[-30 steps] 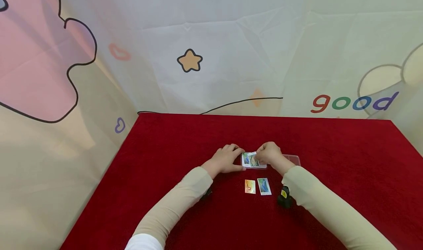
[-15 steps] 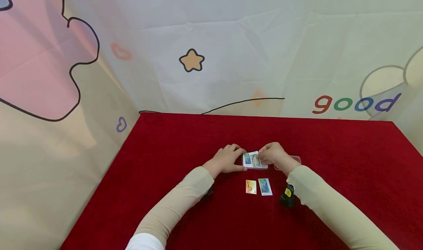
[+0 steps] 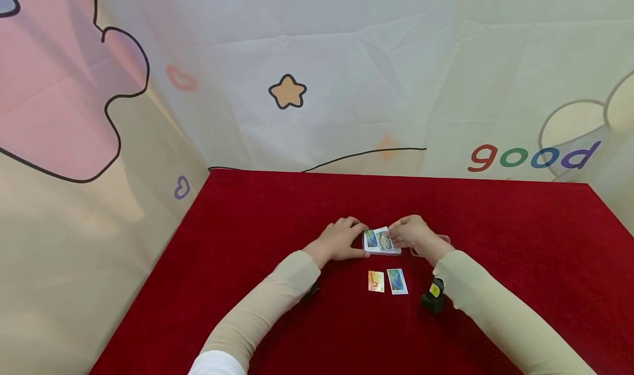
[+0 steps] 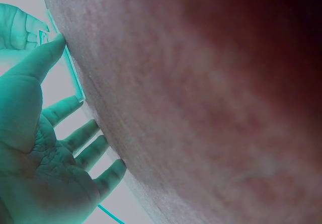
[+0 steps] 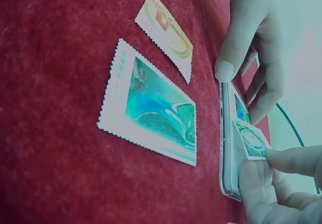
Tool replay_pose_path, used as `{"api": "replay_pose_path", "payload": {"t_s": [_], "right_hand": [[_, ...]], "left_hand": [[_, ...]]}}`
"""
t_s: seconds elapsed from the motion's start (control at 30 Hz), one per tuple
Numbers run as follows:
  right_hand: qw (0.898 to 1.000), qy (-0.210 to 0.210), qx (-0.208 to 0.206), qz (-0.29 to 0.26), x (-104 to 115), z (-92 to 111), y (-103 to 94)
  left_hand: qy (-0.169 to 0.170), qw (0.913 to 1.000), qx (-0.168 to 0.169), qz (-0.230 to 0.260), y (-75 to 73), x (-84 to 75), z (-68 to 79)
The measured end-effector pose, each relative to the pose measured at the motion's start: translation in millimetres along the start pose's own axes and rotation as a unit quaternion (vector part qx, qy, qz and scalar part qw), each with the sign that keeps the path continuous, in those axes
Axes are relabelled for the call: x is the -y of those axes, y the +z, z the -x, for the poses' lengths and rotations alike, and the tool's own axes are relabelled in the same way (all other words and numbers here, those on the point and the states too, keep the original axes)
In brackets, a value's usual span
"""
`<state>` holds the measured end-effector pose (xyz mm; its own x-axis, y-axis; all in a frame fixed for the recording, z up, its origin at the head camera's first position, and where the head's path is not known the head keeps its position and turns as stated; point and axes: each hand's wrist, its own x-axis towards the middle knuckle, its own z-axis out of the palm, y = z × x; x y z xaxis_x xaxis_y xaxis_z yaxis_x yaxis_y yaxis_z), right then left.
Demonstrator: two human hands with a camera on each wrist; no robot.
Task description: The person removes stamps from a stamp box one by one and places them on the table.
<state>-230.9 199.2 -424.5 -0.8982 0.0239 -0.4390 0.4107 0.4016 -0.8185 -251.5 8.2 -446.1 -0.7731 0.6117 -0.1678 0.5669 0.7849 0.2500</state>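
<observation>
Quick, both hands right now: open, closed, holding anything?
Left hand: open, fingers spread, thumb against the clear case.
Right hand: closed, pinching a green-printed stamp by its edge.

Left hand [image 3: 338, 241] at left end of the case [image 5: 229, 148], back upward, fingers spread, thumb on near corner. Right hand [image 3: 411, 235] above the case's right part, thumb and fingers pinching. Left forearm [image 3: 269, 295] and right forearm [image 3: 495, 303], sleeved, converge from near side.
</observation>
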Motion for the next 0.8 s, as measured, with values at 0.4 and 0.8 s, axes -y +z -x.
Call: {"api": "replay_pose_path", "payload": {"t_s": [0.4,0.8], "right_hand": [[0.999,-0.011,0.014,-0.039,-3.6,3.9,-5.1],[0.997,-0.019,0.018,-0.070,4.0,15.0,-23.6]], "left_hand": [[0.001,1.0000,0.002,0.000,-0.2,-0.5,-0.9],[-0.003,1.0000,0.003,-0.005,0.6,-2.0,-1.6]]}}
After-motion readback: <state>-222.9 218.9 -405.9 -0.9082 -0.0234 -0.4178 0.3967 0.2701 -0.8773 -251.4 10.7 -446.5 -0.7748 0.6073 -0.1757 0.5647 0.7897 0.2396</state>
